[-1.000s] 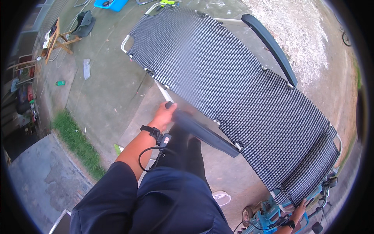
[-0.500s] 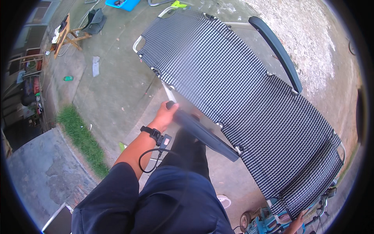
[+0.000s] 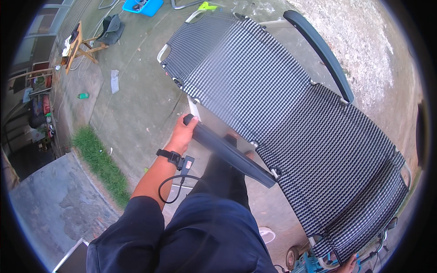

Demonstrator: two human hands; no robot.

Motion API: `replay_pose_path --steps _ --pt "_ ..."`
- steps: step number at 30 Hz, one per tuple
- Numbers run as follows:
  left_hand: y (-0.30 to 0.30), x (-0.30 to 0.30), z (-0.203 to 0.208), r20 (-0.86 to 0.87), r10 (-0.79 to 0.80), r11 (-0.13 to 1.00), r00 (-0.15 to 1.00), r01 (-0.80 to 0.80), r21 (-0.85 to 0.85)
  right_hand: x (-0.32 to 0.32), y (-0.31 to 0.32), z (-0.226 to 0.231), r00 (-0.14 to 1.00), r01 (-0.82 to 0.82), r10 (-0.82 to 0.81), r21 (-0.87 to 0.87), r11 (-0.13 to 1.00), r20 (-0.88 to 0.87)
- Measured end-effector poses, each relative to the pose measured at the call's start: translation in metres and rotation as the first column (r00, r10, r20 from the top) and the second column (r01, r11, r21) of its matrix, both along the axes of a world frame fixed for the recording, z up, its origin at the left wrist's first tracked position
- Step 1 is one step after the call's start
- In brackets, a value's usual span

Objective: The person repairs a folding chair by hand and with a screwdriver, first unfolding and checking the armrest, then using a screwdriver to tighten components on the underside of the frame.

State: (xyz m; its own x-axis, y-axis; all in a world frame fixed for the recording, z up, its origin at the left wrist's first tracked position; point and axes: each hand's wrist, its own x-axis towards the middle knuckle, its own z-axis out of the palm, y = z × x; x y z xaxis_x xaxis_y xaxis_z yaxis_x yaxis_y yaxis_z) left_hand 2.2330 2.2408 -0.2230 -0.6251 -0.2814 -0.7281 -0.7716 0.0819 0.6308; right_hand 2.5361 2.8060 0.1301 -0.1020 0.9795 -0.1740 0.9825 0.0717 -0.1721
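A folding lounge chair (image 3: 291, 91) with black-and-white woven fabric and a pale metal frame stretches from upper left to lower right. My left hand (image 3: 183, 132) is closed around the far end of its near dark armrest (image 3: 232, 152). At the lower right edge, my right hand (image 3: 348, 264) is partly in view, its fingers closed at the headrest end of the chair; its palm is hidden. The other dark armrest (image 3: 321, 54) is on the chair's far side, with neither hand on it. A wrist strap with a small cabled device (image 3: 175, 158) is on my left wrist.
Beneath the headrest end stands a teal wheeled machine (image 3: 306, 264), near a white round dish (image 3: 267, 235). A blue bin (image 3: 143, 6), wooden stool (image 3: 82, 48) and green bottle (image 3: 83, 96) are farther off. Grass (image 3: 100, 164) grows at left; pale rubble (image 3: 355, 41) lies at upper right.
My left hand and the armrest end have shifted slightly up and left. The chair's headrest end and my right hand sit a little lower in view, while the ground has shifted slightly.
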Motion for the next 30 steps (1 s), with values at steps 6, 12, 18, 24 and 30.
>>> replay_pose_path --steps 6,12,18,24,30 --pt "0.013 -0.003 0.018 -0.034 0.051 0.998 0.998 -0.052 -0.039 0.066 0.046 -0.002 0.747 -0.637 0.618 0.000 0.771 0.246" --pt "0.005 0.004 0.005 -0.124 0.001 0.991 0.992 -0.017 -0.129 0.110 0.074 -0.013 0.749 -0.661 0.646 0.100 0.744 0.146" --pt "0.003 0.006 0.003 -0.163 -0.032 0.971 0.986 -0.008 -0.240 0.127 0.084 -0.019 0.821 -0.546 0.562 0.152 0.824 -0.096" --pt "0.013 0.007 0.009 -0.214 -0.077 0.935 0.974 -0.004 -0.355 0.052 0.021 -0.013 0.925 -0.158 0.199 0.148 0.976 -0.323" --pt "0.012 0.007 -0.003 -0.262 -0.153 0.854 0.953 -0.005 -0.521 0.035 0.003 -0.015 0.921 -0.117 0.168 0.160 0.980 -0.352"
